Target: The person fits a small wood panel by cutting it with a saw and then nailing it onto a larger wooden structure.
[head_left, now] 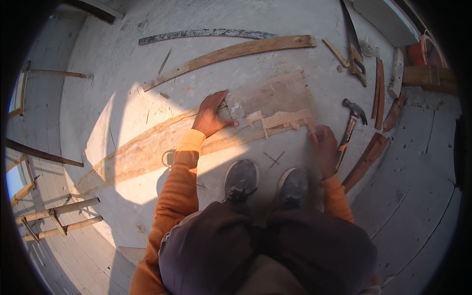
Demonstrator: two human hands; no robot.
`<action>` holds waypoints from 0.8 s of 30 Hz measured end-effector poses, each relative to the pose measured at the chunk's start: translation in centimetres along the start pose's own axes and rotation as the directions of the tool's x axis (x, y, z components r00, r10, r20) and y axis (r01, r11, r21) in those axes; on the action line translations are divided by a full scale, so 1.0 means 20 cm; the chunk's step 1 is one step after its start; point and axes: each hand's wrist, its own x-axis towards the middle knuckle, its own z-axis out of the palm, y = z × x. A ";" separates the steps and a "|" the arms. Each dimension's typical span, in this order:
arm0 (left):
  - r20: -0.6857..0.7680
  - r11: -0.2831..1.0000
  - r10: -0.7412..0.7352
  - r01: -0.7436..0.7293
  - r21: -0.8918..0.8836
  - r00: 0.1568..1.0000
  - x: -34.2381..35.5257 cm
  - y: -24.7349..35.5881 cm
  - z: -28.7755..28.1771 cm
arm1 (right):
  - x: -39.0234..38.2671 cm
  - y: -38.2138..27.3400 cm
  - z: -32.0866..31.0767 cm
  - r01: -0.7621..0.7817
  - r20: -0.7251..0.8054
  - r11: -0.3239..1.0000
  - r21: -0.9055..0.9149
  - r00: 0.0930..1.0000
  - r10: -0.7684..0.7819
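A long pale wooden board [147, 132] lies slantwise on the floor, its left part in sunlight. Over its right end is a flat, worn sheet of wood [268, 96], with torn, splintered layers [287, 118] along the near edge. My left hand [211, 115] rests on the board at the sheet's left edge, thumb and fingers apart. At the right end, my right hand [323, 147] has curled fingers by the splintered corner; what they pinch, if anything, is hidden. A claw hammer [350, 123] lies just right of that hand.
A curved plank [236, 53] and a dark, paint-flecked strip [206, 34] lie beyond the board. A handsaw [355, 49] is at the far right, near reddish wood pieces [366, 160]. Two crossed slivers [274, 159] lie by my shoes [242, 179]. A wooden ladder-like frame [59, 221] is at left.
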 end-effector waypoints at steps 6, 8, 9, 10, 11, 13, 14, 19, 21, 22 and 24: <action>0.003 1.000 0.004 -0.005 0.008 1.000 0.00 -0.02 0.01 | 0.00 0.03 0.00 0.091 -0.017 0.993 -0.074 0.996 -0.092; 0.005 1.000 -0.012 0.012 -0.004 1.000 0.00 -0.02 0.01 | -0.01 0.02 0.00 0.120 -0.027 0.988 -0.095 0.992 -0.123; 0.007 1.000 -0.021 0.021 -0.009 1.000 0.00 -0.02 0.01 | -0.01 0.01 0.00 0.134 -0.036 0.985 -0.111 0.990 -0.139; 0.008 0.999 -0.024 0.024 -0.036 1.000 0.01 -0.02 0.01 | -0.01 0.00 0.00 0.149 -0.047 0.980 -0.129 0.987 -0.156; 0.009 0.998 -0.027 0.027 -0.063 1.000 0.01 -0.02 0.01 | -0.01 0.01 0.00 0.136 -0.043 0.985 -0.105 0.989 -0.141; 0.013 0.995 -0.033 0.034 -0.093 0.999 0.01 -0.02 0.00 | -0.01 0.02 0.01 0.110 -0.034 0.992 -0.056 0.993 -0.112; 0.015 0.995 -0.037 0.038 -0.095 0.999 0.01 -0.01 0.00 | -0.01 0.03 0.01 0.117 -0.025 0.991 -0.058 0.993 -0.118; 0.028 0.995 -0.030 0.032 -0.096 0.999 0.01 0.00 -0.03 | -0.04 0.04 0.02 0.140 -0.026 0.990 -0.022 0.990 -0.141; 0.024 0.996 -0.038 0.040 -0.086 0.999 -0.01 -0.03 -0.04 | -0.06 0.00 0.03 0.116 0.001 0.993 0.008 0.993 -0.116; 0.034 0.995 -0.051 0.054 -0.079 0.998 0.00 -0.02 -0.04 | -0.06 -0.02 0.02 0.099 0.008 0.995 0.013 0.995 -0.099; 0.055 0.995 -0.076 0.080 -0.064 0.996 0.00 0.00 -0.05 | -0.06 0.02 0.05 0.115 0.005 0.993 0.028 0.993 -0.115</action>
